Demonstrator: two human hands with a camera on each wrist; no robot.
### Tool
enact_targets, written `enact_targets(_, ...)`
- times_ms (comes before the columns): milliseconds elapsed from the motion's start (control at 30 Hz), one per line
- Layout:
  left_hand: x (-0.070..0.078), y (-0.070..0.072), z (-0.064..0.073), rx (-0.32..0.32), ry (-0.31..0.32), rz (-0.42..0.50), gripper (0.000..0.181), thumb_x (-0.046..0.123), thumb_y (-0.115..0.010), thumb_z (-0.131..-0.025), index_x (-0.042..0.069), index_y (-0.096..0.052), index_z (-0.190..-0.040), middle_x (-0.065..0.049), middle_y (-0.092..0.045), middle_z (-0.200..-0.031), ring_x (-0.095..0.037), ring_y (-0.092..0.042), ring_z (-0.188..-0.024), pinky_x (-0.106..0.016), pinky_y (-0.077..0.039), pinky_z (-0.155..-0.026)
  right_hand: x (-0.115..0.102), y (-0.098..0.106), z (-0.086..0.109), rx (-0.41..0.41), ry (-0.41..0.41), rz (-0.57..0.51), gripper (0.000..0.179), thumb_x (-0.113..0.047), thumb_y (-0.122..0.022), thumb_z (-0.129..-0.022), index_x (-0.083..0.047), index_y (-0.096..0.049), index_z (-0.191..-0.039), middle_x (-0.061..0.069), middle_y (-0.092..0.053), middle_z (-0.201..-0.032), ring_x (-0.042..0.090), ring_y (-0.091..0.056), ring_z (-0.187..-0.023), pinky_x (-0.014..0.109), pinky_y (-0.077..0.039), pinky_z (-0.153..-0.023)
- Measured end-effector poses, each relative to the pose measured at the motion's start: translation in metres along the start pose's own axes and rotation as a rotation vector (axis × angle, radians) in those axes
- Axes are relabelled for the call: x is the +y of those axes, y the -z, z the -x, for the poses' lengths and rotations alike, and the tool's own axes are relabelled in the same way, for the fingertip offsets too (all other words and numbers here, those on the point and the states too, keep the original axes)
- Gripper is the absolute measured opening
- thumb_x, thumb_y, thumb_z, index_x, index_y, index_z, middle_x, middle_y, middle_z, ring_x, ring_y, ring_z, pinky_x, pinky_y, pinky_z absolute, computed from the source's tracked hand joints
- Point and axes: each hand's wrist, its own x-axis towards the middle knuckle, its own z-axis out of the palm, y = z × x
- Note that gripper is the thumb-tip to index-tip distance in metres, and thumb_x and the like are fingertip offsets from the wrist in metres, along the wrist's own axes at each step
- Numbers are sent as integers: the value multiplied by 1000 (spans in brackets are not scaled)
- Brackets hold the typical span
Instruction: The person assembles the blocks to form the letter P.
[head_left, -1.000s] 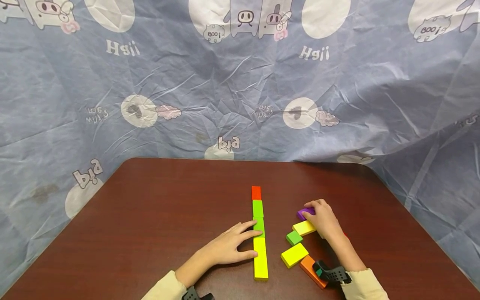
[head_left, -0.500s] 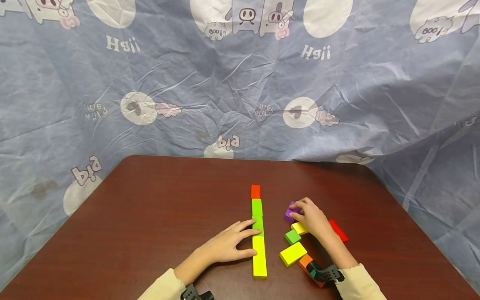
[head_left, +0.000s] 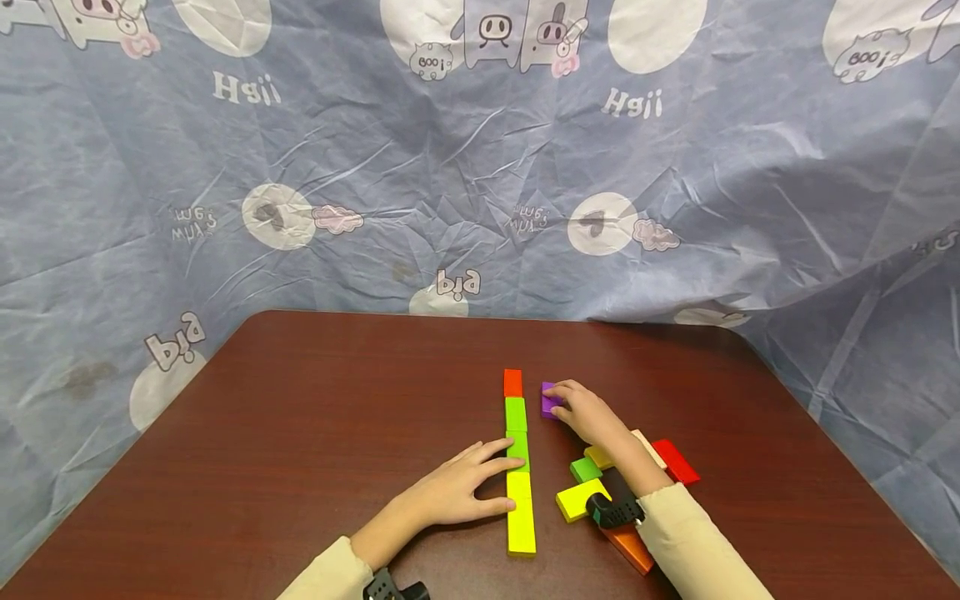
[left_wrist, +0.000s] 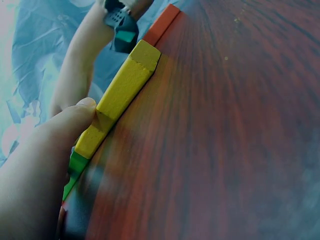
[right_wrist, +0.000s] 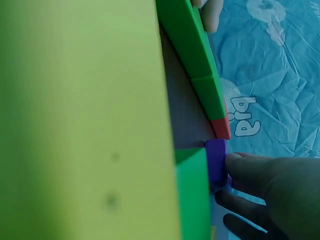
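Note:
Blocks lie end to end in a straight row on the table: a red-orange block [head_left: 513, 383] at the far end, two green blocks [head_left: 515, 415], then yellow block [head_left: 521, 531] nearest me. My left hand [head_left: 453, 493] rests along the left side of this row with fingers spread, its fingertips on the green and its thumb at the yellow. Just right of the row's far end, my right hand [head_left: 591, 419] pinches a purple block [head_left: 547, 402] between thumb and fingers. The right wrist view shows the purple block [right_wrist: 216, 161] near the row's red end, beside the thumb.
Loose blocks lie around the right forearm: green [head_left: 584, 470], yellow [head_left: 576, 502], orange [head_left: 632, 552], red [head_left: 677, 461] and a pale one [head_left: 648, 450]. A printed blue cloth [head_left: 480, 167] hangs behind the brown table [head_left: 360, 392].
My right hand has carried the purple block left and away from me, from the loose blocks toward the row's far end. The left hand stays in place.

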Motion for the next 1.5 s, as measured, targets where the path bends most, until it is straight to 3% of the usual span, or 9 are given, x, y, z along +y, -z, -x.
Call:
enact_targets(167, 1, -2, 1, -2, -3, 2, 53, 58, -42, -88, 35, -39, -136, 6, -25, -149, -32, -30, -135, -50, -30, -107, -7, 3, -2, -50, -46, 15, 34, -18, -59, -88, -3, -58, -118, 16, -50, -126, 33, -52, -113, 51, -42, -96)
enact_targets(333, 1, -1, 1, 3, -9, -2, 53, 58, -41, -88, 35, -39, -136, 6, -25, -149, -32, -30, -135, -50, -31, -106, -17, 11, 7, -83, -68, 71, 33, -19, -60, -87, -3, -60, -115, 15, -54, -121, 33, -55, -108, 51, -43, -93)
enact_targets(533, 0, 2, 1, 16, -29, -14, 53, 57, -42, -89, 34, -40, -135, 5, -27, -149, -29, -32, -134, -48, -30, -108, -14, 13, 7, -165, -81, 142, 40, -21, -60, -86, -5, -55, -123, 15, -52, -127, 32, -52, -114, 56, -37, -96)
enact_targets(833, 0, 2, 1, 18, -33, -22, 52, 57, -42, -89, 33, -40, -136, 5, -27, -149, -28, -32, -134, -47, -30, -108, -4, 16, -27, -279, -138, 192, 52, -17, -53, -89, -6, -39, -137, 17, -35, -143, 36, -37, -129, 62, -29, -100)
enact_targets(1033, 0, 0, 1, 20, -36, -24, 53, 57, -42, -89, 33, -40, -135, 4, -28, -148, -32, -32, -133, -48, -30, -108, -3, 6, -46, -223, -154, 204, 53, -17, -52, -88, -5, -38, -137, 18, -36, -142, 37, -40, -126, 60, -32, -99)
enact_targets(1267, 0, -3, 1, 13, -48, -34, 53, 58, -41, -89, 33, -40, -136, 4, -28, -148, -31, -33, -133, -46, -29, -109, -8, -10, -54, -134, -153, 153, 47, -12, -44, -91, -10, -40, -138, 12, -36, -144, 40, -39, -125, 59, -33, -97)
enact_targets(1500, 0, 1, 1, 35, -53, -41, 53, 56, -43, -89, 31, -42, -135, 3, -30, -147, -30, -34, -133, -46, -29, -109, -18, -15, -62, -151, -106, 143, 50, -7, -41, -90, -12, -37, -139, 10, -33, -146, 38, -39, -126, 59, -32, -99)
